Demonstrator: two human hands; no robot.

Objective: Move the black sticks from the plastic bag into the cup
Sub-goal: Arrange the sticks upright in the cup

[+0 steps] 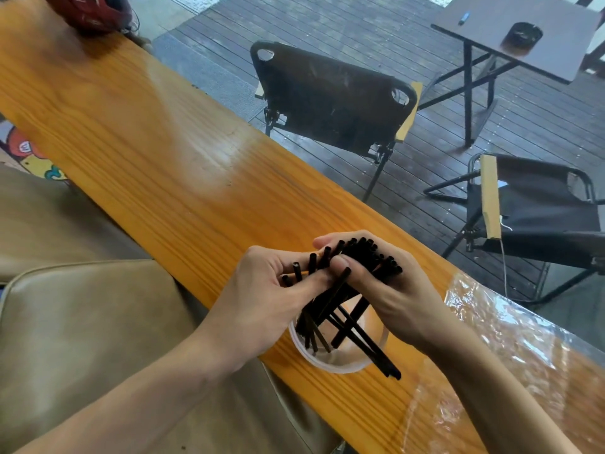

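Note:
A clear plastic cup (340,367) stands on the orange wooden counter near its front edge. Several black sticks (357,335) lean inside it, fanned out, and one pokes over the rim toward me. My right hand (389,290) is above the cup, closed around a bundle of black sticks whose tips show at its top. My left hand (262,299) is just left of it, fingers pinching a few of the same sticks by their upper ends. The clear plastic bag (510,342) lies flat on the counter to the right, under my right forearm.
The wooden counter (157,132) runs diagonally from top left to bottom right. A red object (95,11) sits at its far end. Beyond the counter stand two black folding chairs (334,99) and a dark table (517,37). A tan cushion (82,322) lies at my left.

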